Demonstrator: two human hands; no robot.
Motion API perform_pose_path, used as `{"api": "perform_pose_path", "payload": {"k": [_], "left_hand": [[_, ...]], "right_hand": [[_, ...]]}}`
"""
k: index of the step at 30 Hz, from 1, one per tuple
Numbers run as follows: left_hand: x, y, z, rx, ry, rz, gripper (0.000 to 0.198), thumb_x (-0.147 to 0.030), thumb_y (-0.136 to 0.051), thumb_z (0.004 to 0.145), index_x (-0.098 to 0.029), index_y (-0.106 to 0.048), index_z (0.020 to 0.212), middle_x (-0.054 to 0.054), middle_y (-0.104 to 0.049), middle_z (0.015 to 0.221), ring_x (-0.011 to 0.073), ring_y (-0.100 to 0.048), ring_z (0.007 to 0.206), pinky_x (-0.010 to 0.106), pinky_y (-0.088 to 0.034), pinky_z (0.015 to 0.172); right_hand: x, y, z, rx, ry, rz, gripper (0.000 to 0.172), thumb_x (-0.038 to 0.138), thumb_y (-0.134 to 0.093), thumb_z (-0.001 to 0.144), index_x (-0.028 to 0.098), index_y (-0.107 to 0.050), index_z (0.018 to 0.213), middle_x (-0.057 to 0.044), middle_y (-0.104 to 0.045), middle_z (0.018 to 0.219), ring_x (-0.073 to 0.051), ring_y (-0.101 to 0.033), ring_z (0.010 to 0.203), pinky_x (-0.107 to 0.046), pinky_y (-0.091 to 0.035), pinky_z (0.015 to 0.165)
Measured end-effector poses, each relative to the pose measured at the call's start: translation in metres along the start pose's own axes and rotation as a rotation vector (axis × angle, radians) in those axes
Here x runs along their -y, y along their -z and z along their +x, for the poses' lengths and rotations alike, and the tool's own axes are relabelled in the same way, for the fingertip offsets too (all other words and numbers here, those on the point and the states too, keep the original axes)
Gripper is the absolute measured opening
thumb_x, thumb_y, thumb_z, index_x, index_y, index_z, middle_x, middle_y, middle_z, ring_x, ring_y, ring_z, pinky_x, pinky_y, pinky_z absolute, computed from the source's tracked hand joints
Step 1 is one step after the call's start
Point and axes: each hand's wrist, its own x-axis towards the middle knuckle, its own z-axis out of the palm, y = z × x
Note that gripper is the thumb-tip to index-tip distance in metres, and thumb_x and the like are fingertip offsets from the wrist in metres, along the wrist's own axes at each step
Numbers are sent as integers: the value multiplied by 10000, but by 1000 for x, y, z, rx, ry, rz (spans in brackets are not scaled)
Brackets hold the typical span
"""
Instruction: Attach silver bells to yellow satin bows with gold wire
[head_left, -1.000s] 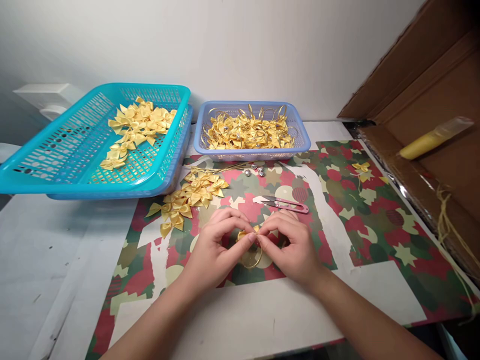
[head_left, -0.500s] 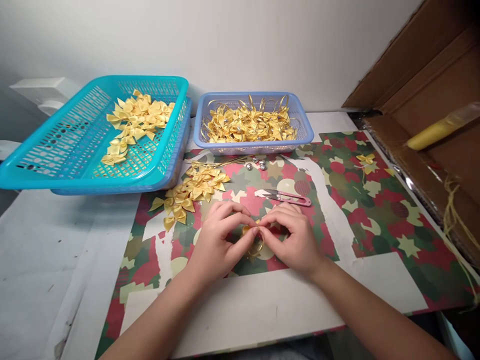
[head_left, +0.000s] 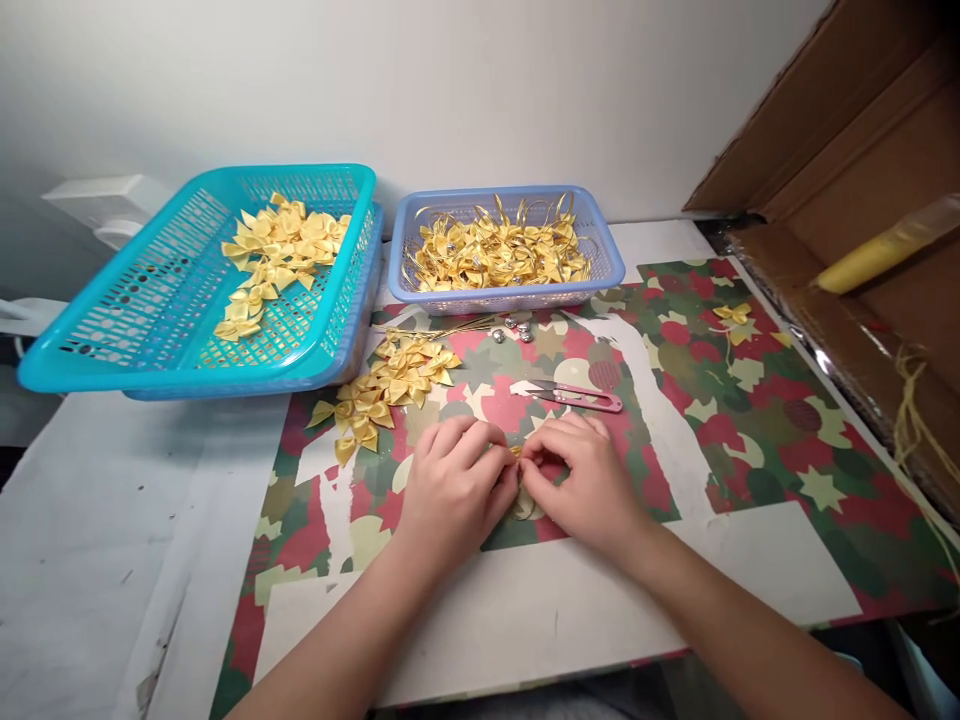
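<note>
My left hand (head_left: pixel 459 490) and my right hand (head_left: pixel 581 480) meet low over the patterned sheet, fingertips pinched together. Between them they hold a gold cord (head_left: pixel 516 452); a faint loop of it hangs below the fingertips, and the rest is hidden by my fingers. Just beyond my right hand lies a pair of pink-handled thread snips (head_left: pixel 576 394). A pile of yellow ribbon bows (head_left: pixel 397 378) is spread beyond my left hand. Several silver bells (head_left: pixel 525 333) sit further back, at the end of a bundle of straight gold cords (head_left: pixel 457 326).
At the back left a turquoise basket (head_left: pixel 180 380) holds yellow bows, stacked on a blue one. A blue-violet basket (head_left: pixel 506 295) contains bows with gold loops and bells. An open cardboard box (head_left: pixel 847 170) stands at right, near a loose bow (head_left: pixel 732 314) and yellow string (head_left: pixel 909 395).
My left hand has rolled over, its fingers curling in more and covering more of the gold loop. My right hand stays pinched in nearly the same place. The view has shifted slightly.
</note>
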Motion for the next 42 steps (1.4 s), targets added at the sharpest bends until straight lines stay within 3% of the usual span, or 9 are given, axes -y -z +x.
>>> {"api": "perform_pose_path", "payload": {"k": [8, 12, 33, 42], "left_hand": [[0, 2, 0, 89, 304, -363, 111, -188, -591, 852, -199, -633, 750, 40, -648, 838, 200, -543, 836, 346, -432, 737], [0, 5, 2, 104, 361, -440, 123, -182, -594, 844, -206, -652, 737, 36, -648, 863, 199, -555, 868, 348, -442, 779], [0, 4, 3, -14, 229, -287, 100, -154, -627, 794, -204, -664, 715, 15, -722, 795, 203, -569, 789, 373, -462, 728], [4, 3, 3, -2, 177, -255, 91, -164, -625, 816, -202, -661, 742, 23, -729, 853, 207, -578, 823, 380, -466, 731]], "right_hand": [[0, -13, -8, -121, 76, -78, 153, 117, -538, 800, 195, -486, 679, 22, -582, 650, -160, -496, 688, -341, -292, 714], [0, -13, -8, -137, 100, -76, 158, 120, -515, 822, 190, -490, 683, 26, -580, 650, -150, -497, 676, -336, -284, 717], [0, -12, -8, -144, 121, -64, 159, 140, -562, 792, 182, -531, 642, 27, -588, 633, -145, -488, 673, -326, -277, 707], [-1, -13, -7, -143, 117, -85, 158, 145, -570, 793, 183, -539, 643, 29, -591, 631, -144, -488, 672, -325, -277, 711]]}}
